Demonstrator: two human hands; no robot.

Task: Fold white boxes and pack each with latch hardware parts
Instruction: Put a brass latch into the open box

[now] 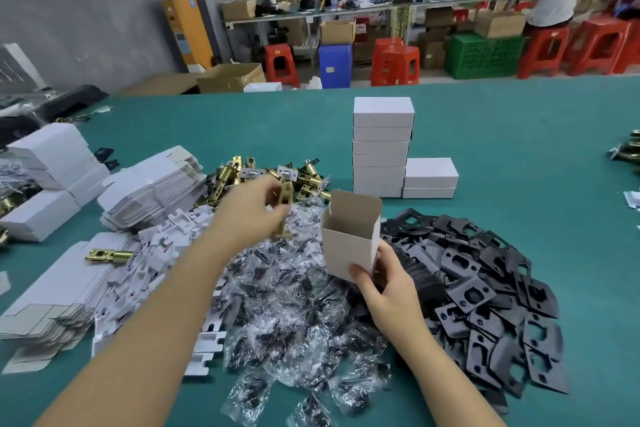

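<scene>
Right hand point(388, 282) grips an upright open white box point(349, 236); left hand point(251, 210) pinches a blurred, seemingly brass latch point(284, 215).

open box point(349, 239): matt white card, greyish inside | latch point(284, 204): shiny brass-coloured metal | strike plates point(485, 291): matt black metal | bags point(294, 308): glossy clear plastic | table point(519, 135): matt teal cloth-like cover

Single head-worn wide-angle cam, looking fwd and down over green table point(519, 135). Close on both forearms at bottom of frame, parts piles just beyond. Far workshop benches across top edge. No 2nd view, so no overlap.
</scene>
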